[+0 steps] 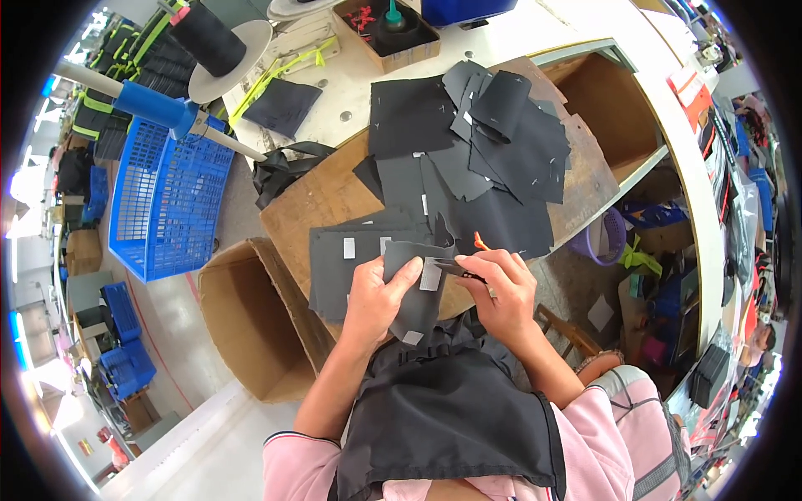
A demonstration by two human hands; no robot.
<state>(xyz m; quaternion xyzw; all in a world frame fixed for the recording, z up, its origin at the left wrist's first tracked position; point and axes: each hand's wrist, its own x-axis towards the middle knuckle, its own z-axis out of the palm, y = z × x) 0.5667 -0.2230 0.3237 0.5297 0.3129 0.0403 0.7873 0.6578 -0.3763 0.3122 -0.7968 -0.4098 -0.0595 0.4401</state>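
A person in a black apron [451, 422] works on a dark grey fabric panel [411, 311] in the head view, with the panel held just below the middle of the frame. The left hand [378, 294] pinches the panel, thumb on top, near its upper left edge. The right hand [504, 294], right of centre, grasps a small dark cutting tool [455, 267] with an orange part showing above the fingers; its tips point left, at a white patch [431, 275] on the panel, though whether they touch cannot be told.

Just left of the panel, more grey pieces [326, 282] lie stacked, some bearing white patches. Above, a loose heap of dark fabric [522, 159] spreads over a brown board [305, 196], from the centre to the upper right of the frame. A white bench [347, 83] crosses the top, bearing a small open box [408, 57] with a green-topped bottle [394, 17]. A black thread spool [209, 40] stands at upper left, over a blue basket [154, 204]; a cardboard box [251, 330] sits open at lower left, and a purple basket [614, 235] at right.
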